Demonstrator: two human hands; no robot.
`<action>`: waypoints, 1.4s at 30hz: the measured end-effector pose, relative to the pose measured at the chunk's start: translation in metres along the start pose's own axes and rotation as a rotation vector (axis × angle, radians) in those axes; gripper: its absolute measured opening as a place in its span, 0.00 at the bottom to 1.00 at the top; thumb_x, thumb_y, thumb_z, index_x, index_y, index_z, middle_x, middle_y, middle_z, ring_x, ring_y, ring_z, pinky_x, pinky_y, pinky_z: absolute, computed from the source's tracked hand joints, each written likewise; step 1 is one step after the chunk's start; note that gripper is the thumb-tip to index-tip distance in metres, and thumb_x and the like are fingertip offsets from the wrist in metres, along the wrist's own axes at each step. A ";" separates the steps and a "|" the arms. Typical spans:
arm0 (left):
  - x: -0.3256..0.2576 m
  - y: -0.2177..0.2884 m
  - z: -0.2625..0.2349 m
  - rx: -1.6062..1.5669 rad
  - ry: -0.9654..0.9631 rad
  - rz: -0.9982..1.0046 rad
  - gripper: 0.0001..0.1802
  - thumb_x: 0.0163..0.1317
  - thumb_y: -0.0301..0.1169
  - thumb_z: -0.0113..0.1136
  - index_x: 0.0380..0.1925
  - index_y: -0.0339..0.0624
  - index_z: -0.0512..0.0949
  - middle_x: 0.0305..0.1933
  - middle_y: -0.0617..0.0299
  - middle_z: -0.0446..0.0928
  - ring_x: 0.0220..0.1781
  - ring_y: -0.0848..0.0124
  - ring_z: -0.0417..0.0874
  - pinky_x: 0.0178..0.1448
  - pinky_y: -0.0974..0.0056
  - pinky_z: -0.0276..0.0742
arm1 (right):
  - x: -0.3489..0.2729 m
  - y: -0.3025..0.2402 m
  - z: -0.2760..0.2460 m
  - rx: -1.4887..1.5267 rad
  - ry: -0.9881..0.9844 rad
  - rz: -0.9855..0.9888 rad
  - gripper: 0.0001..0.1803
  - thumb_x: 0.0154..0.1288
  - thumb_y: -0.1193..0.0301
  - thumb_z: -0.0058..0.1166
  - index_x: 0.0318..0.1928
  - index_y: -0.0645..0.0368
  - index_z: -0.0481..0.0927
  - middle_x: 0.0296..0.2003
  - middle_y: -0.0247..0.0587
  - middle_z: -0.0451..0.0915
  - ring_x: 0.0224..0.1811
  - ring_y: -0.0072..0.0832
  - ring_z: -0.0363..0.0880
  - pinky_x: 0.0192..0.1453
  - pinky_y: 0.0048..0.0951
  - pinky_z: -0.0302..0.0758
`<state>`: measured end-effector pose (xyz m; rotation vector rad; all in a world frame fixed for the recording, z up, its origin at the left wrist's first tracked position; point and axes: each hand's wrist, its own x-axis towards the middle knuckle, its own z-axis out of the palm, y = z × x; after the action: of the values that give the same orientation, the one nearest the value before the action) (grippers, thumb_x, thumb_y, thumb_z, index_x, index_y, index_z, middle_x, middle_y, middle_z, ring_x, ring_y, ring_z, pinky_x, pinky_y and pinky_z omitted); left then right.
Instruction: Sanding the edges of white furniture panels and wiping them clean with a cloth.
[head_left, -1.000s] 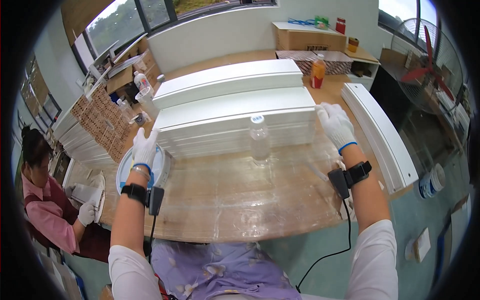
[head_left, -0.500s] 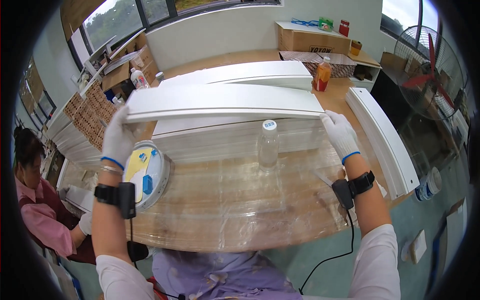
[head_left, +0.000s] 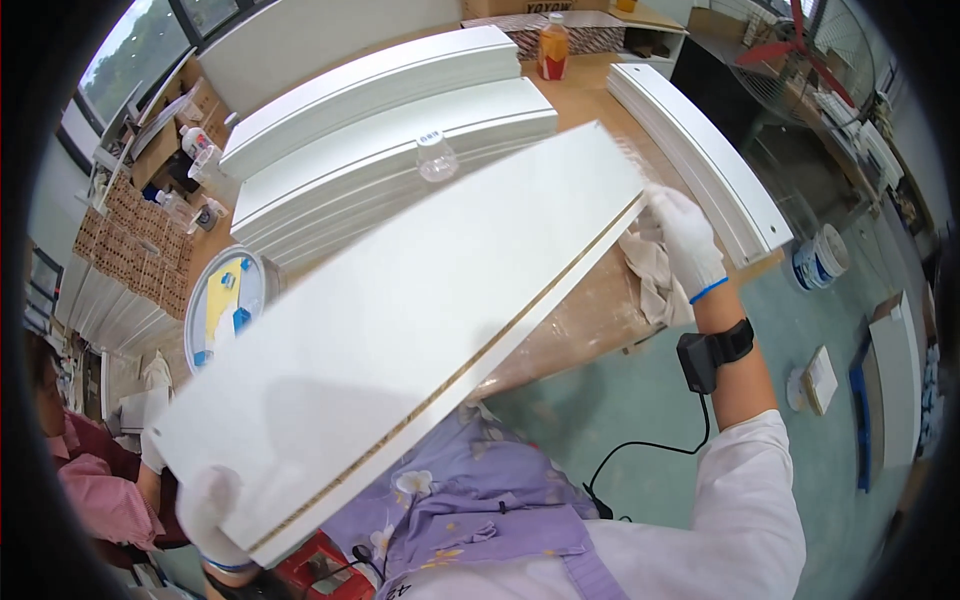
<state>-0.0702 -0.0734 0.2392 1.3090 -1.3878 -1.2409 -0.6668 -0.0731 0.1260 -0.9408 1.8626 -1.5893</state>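
A long white board (head_left: 400,320) slants across the view in both of my gloved hands, a brown grooved strip running along its near edge. My left hand (head_left: 212,510) is closed round its lower-left end, near my lap. At the upper-right end, my right hand (head_left: 685,235) grips the corner, with some fingers hidden behind the board. Behind the board are stacked white boards (head_left: 380,170) and a clear bottle with a white cap (head_left: 437,160), its lower part hidden. A beige cloth (head_left: 655,280) lies on the table just below my right hand.
A round tub (head_left: 275,280) with yellow paper and blue pieces stands left. More white boards (head_left: 700,150) lie along the table's right side, near an orange bottle (head_left: 552,48). A fan (head_left: 800,50) stands far right. A co-worker (head_left: 105,490) sits at the left.
The board has come nearer and tilted, its left end swinging down toward my lap and its broad face now showing. Both hands still hold its ends. The view has shifted.
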 end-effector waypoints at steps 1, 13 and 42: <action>-0.009 -0.015 0.006 -0.097 -0.051 -0.034 0.31 0.66 0.39 0.55 0.63 0.32 0.65 0.59 0.49 0.74 0.57 0.56 0.79 0.61 0.53 0.77 | -0.007 0.008 -0.012 0.007 0.006 0.013 0.23 0.67 0.59 0.55 0.56 0.60 0.79 0.47 0.41 0.81 0.48 0.34 0.77 0.54 0.33 0.73; -0.027 -0.166 0.034 -0.792 -0.013 -0.392 0.27 0.70 0.37 0.52 0.61 0.29 0.66 0.58 0.47 0.75 0.58 0.56 0.80 0.61 0.55 0.79 | 0.002 0.062 -0.061 -0.235 0.172 -0.016 0.22 0.60 0.67 0.58 0.57 0.48 0.79 0.51 0.43 0.81 0.52 0.41 0.80 0.61 0.32 0.74; -0.012 -0.267 0.028 -1.166 0.044 -0.341 0.38 0.72 0.60 0.37 0.66 0.39 0.65 0.65 0.51 0.71 0.63 0.57 0.76 0.68 0.51 0.72 | -0.257 -0.030 0.353 -0.503 -0.601 -1.105 0.24 0.62 0.65 0.48 0.58 0.60 0.73 0.47 0.55 0.77 0.51 0.52 0.74 0.56 0.46 0.69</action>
<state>-0.0532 -0.0488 -0.0275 0.7004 -0.2144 -1.8036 -0.2324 -0.0969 0.0768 -2.6327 1.3194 -1.0338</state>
